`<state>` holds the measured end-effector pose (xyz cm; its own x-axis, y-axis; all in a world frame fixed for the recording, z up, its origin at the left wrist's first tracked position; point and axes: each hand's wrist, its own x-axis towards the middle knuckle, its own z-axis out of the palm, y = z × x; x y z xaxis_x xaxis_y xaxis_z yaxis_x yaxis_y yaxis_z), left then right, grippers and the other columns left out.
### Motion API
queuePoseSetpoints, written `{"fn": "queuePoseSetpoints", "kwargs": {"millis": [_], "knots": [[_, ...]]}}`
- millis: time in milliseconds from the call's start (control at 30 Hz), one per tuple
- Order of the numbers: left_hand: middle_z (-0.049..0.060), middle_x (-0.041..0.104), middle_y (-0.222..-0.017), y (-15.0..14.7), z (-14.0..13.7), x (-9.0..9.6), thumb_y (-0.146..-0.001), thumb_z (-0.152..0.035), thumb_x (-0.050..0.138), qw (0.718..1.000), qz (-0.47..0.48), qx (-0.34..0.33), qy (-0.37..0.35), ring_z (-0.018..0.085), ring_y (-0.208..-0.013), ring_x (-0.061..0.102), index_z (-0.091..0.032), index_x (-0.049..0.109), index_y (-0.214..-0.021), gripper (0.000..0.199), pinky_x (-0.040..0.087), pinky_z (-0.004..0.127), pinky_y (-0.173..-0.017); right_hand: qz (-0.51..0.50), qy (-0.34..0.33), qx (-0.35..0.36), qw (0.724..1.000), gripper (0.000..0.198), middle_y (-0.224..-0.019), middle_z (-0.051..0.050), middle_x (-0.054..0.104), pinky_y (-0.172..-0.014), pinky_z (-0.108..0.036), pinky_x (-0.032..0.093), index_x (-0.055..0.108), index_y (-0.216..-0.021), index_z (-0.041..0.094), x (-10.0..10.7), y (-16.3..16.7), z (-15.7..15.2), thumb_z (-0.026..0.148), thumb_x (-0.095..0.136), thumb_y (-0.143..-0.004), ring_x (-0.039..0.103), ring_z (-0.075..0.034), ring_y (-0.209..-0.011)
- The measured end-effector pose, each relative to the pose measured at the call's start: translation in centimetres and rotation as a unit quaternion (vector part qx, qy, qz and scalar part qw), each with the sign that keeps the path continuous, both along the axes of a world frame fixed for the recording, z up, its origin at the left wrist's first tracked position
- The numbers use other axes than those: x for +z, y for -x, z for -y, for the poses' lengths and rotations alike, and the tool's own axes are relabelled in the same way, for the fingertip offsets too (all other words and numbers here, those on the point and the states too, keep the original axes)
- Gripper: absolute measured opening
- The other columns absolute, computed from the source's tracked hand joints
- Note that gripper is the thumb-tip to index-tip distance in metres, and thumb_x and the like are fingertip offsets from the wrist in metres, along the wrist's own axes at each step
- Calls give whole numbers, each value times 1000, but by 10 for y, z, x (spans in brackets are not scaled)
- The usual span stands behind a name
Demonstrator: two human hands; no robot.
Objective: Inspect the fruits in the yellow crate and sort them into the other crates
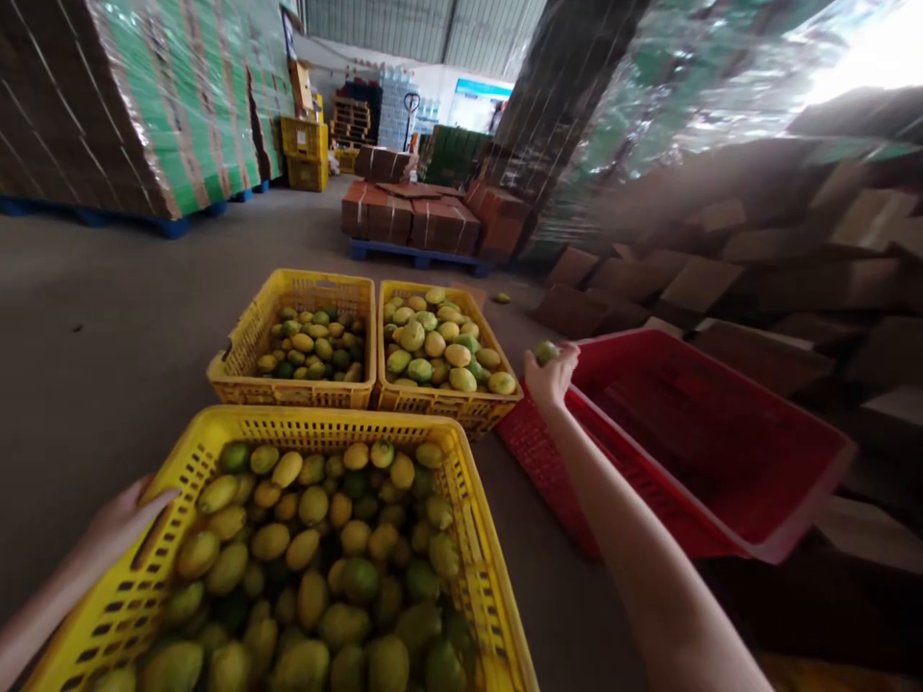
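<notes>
Right hand [552,375] around fruit [546,352]; left [124,521] on crate [324,414]

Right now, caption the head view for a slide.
Left hand on the nearest yellow crate, right hand holding a greenish fruit by the red crate.

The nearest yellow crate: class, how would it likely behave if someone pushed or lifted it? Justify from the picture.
The nearest yellow crate would probably feel heavy, since many fruits are piled inside. It looks like moulded, slotted plastic, so it should stay fairly stiff. The rounded, loose-looking fruits would likely roll if it tilted.
</notes>
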<state>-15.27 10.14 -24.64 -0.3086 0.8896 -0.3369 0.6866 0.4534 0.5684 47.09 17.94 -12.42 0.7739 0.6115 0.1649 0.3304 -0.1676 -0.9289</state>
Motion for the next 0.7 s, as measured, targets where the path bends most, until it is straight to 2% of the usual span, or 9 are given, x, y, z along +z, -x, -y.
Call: {"fn": "queuePoseSetpoints", "kwargs": {"millis": [67,133,233,300,400,467,533,600,700], "knots": [[-21,73,-66,-1,1,3,-57,-71,49,999,16,22,-20,28,-93,75,-39,53,-86,43,58,38,-82,182,67,14,981,60,-150,-21,38,-116,-56,31,37,-142,17,-12,-3,-22,24,56,-85,35,-35,-143],[-17,74,-65,-3,2,7,-56,-70,52,999,22,33,-26,30,-88,75,-38,56,-84,43,58,40,-79,298,184,78,933,54,-150,-23,41,-113,-60,34,43,-144,17,-29,1,-38,29,51,-92,40,-38,-140],[-7,77,-72,-6,2,12,-55,-67,57,997,46,50,-35,32,-84,75,-33,61,-84,45,58,40,-73,320,316,137,882,51,-158,-20,36,-111,-64,35,47,-148,25,-54,6,-54,40,43,-99,41,-39,-142],[0,79,-80,-8,1,16,-55,-65,59,997,53,48,-41,33,-86,75,-29,64,-85,47,58,38,-73,315,331,134,879,53,-163,-18,30,-111,-66,32,45,-151,28,-64,4,-60,44,37,-101,36,-41,-146],[7,79,-87,-12,1,21,-58,-65,58,997,54,34,-44,34,-89,75,-24,65,-86,50,56,36,-74,308,278,138,899,58,-165,-19,25,-113,-73,24,41,-153,24,-74,4,-55,46,39,-99,23,-44,-151],[7,79,-90,-13,1,23,-60,-66,56,997,50,27,-50,33,-91,74,-24,65,-87,51,55,36,-76,301,182,98,931,65,-163,-26,24,-115,-71,23,37,-153,15,-77,15,-36,46,44,-96,21,-44,-152],[7,79,-92,-12,0,22,-63,-66,55,997,52,20,-55,32,-91,74,-24,66,-90,51,55,35,-77,290,54,56,954,65,-154,-31,35,-115,-62,33,41,-146,9,-79,39,-4,44,51,-91,32,-41,-147],[7,79,-94,-11,1,19,-66,-65,55,996,56,14,-64,31,-91,74,-24,65,-92,50,55,36,-79,301,-56,85,948,51,-135,-21,55,-104,-58,46,50,-134,18,-79,77,36,41,54,-90,52,-35,-129],[8,78,-103,-11,1,13,-70,-64,56,992,73,16,-100,31,-98,73,-23,64,-97,50,55,38,-85,331,-103,254,903,24,-115,-11,64,-97,-55,53,60,-114,25,-83,151,86,31,54,-92,62,-30,-112]]}}
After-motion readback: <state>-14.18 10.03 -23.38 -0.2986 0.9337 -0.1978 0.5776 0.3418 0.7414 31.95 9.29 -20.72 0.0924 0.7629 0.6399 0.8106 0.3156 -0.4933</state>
